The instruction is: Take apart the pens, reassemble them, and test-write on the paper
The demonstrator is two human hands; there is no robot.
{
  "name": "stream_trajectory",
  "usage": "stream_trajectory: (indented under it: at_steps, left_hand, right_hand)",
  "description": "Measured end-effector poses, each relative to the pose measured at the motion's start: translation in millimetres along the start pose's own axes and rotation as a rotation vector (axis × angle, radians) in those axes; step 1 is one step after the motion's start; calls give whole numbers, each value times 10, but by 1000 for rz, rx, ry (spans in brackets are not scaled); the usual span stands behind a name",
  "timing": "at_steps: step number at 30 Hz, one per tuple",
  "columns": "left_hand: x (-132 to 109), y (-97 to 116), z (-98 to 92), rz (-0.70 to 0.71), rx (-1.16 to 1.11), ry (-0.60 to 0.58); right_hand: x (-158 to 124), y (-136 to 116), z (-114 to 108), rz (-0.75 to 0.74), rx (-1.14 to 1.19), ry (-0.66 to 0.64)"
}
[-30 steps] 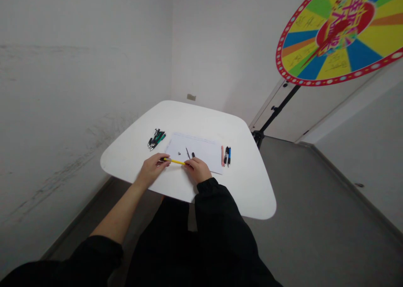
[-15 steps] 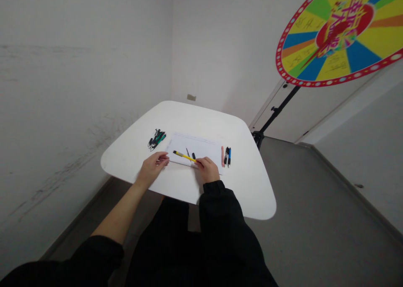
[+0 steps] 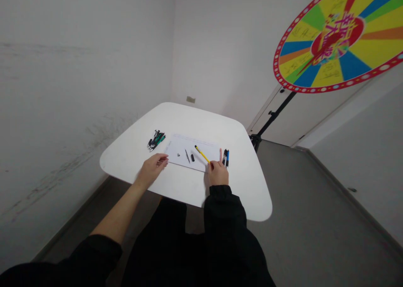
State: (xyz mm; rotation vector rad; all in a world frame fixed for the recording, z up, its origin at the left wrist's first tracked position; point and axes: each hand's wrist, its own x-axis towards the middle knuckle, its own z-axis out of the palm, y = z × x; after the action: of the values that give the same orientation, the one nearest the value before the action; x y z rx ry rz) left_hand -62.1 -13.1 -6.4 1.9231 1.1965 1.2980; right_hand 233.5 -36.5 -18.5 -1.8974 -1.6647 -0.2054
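Note:
A yellow pen point(image 3: 202, 154) with a black far end is pinched in my right hand point(image 3: 218, 172), tilted up and away to the left over a white sheet of paper point(image 3: 206, 145). My left hand point(image 3: 153, 168) rests by the sheet's near left corner, fingers loosely bent and apart, and nothing clear shows in them. Lying on the paper are a thin dark pen refill point(image 3: 187, 156), a short black cap-like piece point(image 3: 192, 157) and a tiny dark bit point(image 3: 178, 155). Faint writing runs along the sheet's far and left edges.
Several black and green pens point(image 3: 156, 140) lie bunched on the table's left. A pink pen point(image 3: 221, 154) and black and blue pens point(image 3: 226, 156) lie right of the paper, partly behind my right hand. The white table point(image 3: 189, 190) stands near walls; a colourful wheel point(image 3: 333, 39) on a stand rises at right.
My right hand has moved right with the yellow pen, whose far end now points more away from me. The small dark bit on the paper has come into sight. My left hand has barely moved.

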Motion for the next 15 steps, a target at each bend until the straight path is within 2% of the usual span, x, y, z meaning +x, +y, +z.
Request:
stream_trajectory:
  at_steps: [5,10,15]
  left_hand:
    - [-3,8,-5,22,35,-16]
    - [1,-13,-13,55,109,-22]
    - [-5,-24,-14,63,125,-27]
  right_hand:
    - [8,-43,18,-20,-35,27]
    - [10,-94,14,-113,-91,48]
    - [-17,-170,-32,-159,-155,-10]
